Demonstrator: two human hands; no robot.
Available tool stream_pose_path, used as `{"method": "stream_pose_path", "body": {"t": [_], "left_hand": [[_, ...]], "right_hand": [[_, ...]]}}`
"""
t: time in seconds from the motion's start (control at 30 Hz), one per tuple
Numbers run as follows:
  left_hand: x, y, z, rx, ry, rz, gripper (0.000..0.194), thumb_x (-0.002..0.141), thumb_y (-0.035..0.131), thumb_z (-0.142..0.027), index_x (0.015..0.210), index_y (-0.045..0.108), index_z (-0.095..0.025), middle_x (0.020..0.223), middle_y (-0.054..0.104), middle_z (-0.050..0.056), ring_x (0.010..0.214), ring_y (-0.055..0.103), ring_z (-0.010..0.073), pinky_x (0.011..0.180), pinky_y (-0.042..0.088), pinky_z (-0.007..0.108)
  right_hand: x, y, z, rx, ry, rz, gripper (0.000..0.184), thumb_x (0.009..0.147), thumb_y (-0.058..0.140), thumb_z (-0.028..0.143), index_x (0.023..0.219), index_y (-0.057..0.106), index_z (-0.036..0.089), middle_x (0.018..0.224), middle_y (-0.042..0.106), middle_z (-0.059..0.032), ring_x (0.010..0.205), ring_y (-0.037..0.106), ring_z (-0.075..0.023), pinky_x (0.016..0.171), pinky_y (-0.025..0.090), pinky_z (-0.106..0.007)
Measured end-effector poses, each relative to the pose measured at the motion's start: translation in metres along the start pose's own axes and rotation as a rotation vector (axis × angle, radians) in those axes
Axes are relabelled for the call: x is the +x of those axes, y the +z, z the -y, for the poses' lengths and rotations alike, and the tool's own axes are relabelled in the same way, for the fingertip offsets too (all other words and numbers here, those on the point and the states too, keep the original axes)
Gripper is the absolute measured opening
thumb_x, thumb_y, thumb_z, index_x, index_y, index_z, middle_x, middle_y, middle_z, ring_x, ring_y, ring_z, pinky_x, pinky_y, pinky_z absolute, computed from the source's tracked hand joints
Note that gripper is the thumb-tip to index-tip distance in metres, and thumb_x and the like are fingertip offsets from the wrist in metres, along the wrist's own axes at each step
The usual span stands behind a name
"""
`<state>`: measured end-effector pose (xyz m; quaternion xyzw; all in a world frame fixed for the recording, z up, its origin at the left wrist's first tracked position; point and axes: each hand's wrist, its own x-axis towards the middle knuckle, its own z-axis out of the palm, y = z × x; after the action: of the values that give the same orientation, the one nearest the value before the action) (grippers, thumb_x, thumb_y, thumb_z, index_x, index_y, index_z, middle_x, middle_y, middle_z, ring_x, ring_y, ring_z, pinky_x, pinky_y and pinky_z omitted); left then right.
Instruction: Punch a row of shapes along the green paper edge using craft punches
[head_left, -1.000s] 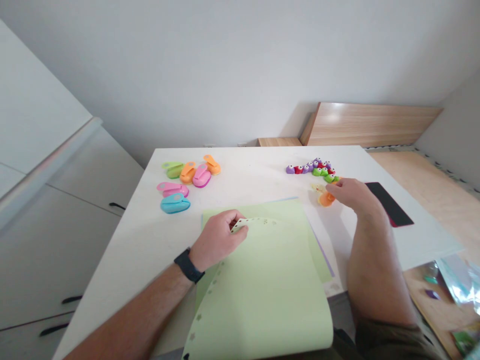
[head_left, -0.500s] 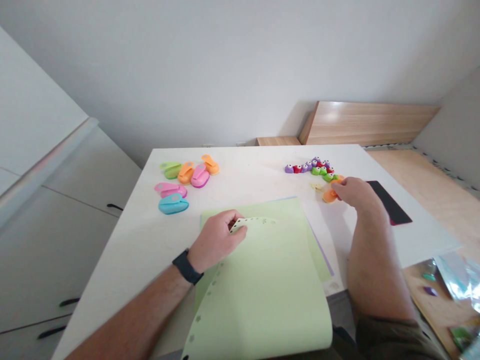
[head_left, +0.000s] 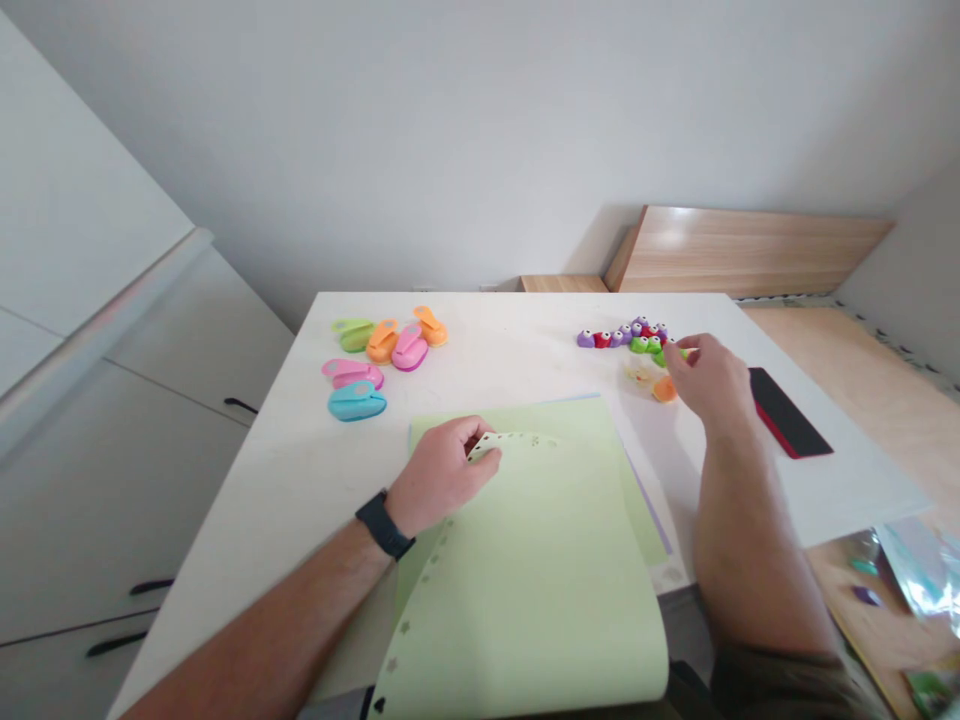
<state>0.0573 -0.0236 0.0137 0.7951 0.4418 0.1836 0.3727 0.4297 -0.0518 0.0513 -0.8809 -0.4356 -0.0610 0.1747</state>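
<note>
My left hand [head_left: 446, 475], with a dark watch on its wrist, is closed on the corner of a pale green sheet of paper [head_left: 555, 560]. Small shapes are punched along the sheet's edges, and it curls down toward me. Other coloured sheets [head_left: 651, 500] lie beneath it. At the right, my right hand [head_left: 709, 378] has its fingers curled in beside small green craft punches [head_left: 651, 346]. Bits of green show at its fingertips, but what it grips is hidden. An orange craft punch [head_left: 664, 389] lies just below the fingers, beside small pale yellow paper pieces [head_left: 639, 374].
Larger lever punches in pink [head_left: 409, 348], blue [head_left: 357, 401], orange and green sit at the table's left. Purple and red small punches [head_left: 602, 340] form a row at the back right. A black and red flat object [head_left: 789, 412] lies beyond my right wrist.
My right hand has let go of the orange punch and moved slightly up to the green ones. The left hand keeps its hold on the paper. The view has shifted a little.
</note>
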Motion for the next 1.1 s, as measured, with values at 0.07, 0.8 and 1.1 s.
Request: {"method": "stream_pose_path", "body": {"t": [0.07,0.8,1.1], "left_hand": [[0.000,0.000,0.000,0.000,-0.003,0.004,0.015,0.084,0.055,-0.032,0.082,0.062,-0.020,0.065,0.057,-0.004,0.061,0.050,0.0128,0.057,0.034,0.025],[0.000,-0.001,-0.002,-0.045,-0.021,0.010,0.016,0.082,0.055,-0.034,0.081,0.063,-0.019,0.066,0.058,-0.003,0.061,0.049,0.0131,0.057,0.033,0.025],[0.000,-0.001,-0.001,-0.031,-0.014,0.006,0.016,0.082,0.055,-0.034,0.079,0.061,-0.019,0.063,0.055,-0.003,0.060,0.047,0.0128,0.056,0.032,0.024]], "right_hand": [[-0.011,0.006,0.019,0.142,-0.214,0.032,0.035,0.093,0.048,0.046,0.105,0.067,0.019,0.091,0.070,-0.0089,0.079,0.062,-0.0214,0.077,0.045,-0.034],[-0.052,0.035,0.064,0.103,-0.912,0.360,0.040,0.088,0.050,0.013,0.116,0.075,0.027,0.095,0.062,-0.0091,0.094,0.055,-0.0235,0.090,0.043,-0.038],[-0.021,0.043,0.029,-0.207,-0.552,0.246,0.035,0.092,0.043,0.023,0.105,0.076,0.019,0.097,0.063,-0.0147,0.096,0.055,-0.0283,0.090,0.040,-0.041]]}}
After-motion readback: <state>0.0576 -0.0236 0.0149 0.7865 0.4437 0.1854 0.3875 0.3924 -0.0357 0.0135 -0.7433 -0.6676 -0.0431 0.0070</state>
